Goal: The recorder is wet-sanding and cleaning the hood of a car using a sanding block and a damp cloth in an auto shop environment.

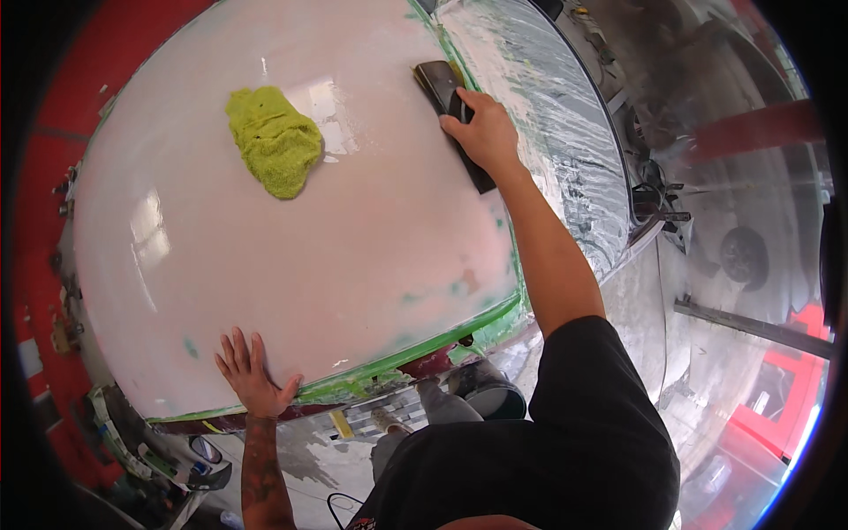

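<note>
A wide, pale pinkish panel of a car body fills the middle, glossy and wet-looking, with green tape along its edges. My right hand grips a long dark sanding block lying on the panel near its right edge. The thumb and fingers straddle the block; its underside is hidden. At the near left edge my left hand rests on the panel, fingers stretched out, holding nothing. A crumpled yellow-green cloth lies on the panel, left of the block.
Whitish-streaked sheeting or glass borders the panel's right side. On the floor by my legs stands a bucket, with a small yellow block to its left. Translucent plastic sheeting hangs at the far right.
</note>
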